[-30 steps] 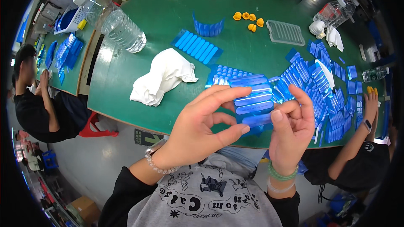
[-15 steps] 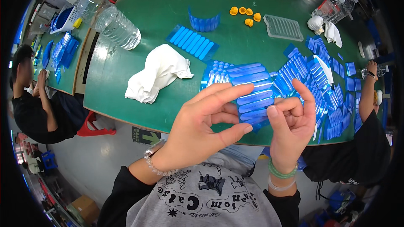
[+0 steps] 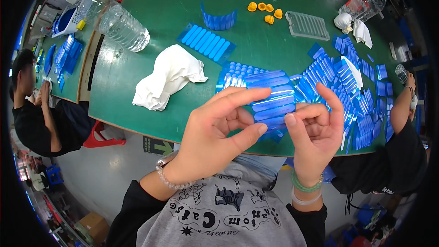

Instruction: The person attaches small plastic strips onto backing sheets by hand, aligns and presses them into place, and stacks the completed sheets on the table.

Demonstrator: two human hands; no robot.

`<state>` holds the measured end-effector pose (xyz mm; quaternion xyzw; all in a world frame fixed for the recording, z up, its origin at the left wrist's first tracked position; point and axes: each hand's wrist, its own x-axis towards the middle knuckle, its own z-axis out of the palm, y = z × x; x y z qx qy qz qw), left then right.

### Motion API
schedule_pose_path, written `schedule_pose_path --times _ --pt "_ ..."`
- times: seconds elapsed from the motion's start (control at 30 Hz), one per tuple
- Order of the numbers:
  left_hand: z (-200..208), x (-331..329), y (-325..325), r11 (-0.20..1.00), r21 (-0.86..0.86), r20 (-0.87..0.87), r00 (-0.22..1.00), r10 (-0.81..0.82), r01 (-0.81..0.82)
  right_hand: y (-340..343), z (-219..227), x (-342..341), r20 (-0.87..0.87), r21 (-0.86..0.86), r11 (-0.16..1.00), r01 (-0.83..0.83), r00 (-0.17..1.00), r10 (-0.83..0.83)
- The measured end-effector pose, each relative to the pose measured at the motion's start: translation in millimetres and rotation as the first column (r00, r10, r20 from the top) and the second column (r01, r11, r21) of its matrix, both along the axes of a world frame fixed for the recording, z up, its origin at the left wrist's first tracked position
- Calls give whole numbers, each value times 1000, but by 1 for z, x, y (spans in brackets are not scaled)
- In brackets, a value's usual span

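Note:
Between my hands, above the near edge of the green table, is a blue film sheet with a row of long rounded strips. My left hand grips its left side, thumb below and fingers bent around it. At the sheet's lower right, my right hand pinches the edge between thumb and curled fingers, its index finger raised. Behind the sheet lies a pile of similar blue sheets, spreading to the right. A flat blue sheet and a curved blue sheet lie farther back on the left.
A crumpled white cloth and a large clear bottle are at left. Orange finger cots and a clear ribbed tray lie farther back. People sit at left and right; more bottles stand far right.
The held sheet has tilted, so its strips look more foreshortened, and my left hand has shifted slightly left and up. The person at right has moved their arm and the small bottle there.

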<state>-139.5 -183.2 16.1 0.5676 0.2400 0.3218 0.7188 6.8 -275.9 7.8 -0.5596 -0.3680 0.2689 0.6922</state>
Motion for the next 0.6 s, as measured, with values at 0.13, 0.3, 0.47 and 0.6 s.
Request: schedule_pose_path --times 0.13,0.3,0.47,0.6 --pt "-5 -1 4 995 -97 42 999 -32 36 0 3 -2 75 -29 999 30 997 -28" --pt "-7 -2 4 992 -124 24 1000 -7 10 3 -1 7 445 13 999 31 895 -34" --pt "-4 -2 7 976 -209 -16 998 63 -65 3 10 19 722 82 925 370 619 -311" --pt "-5 1 6 984 -175 6 999 39 -37 14 20 16 -153 -143 990 -18 988 -4"
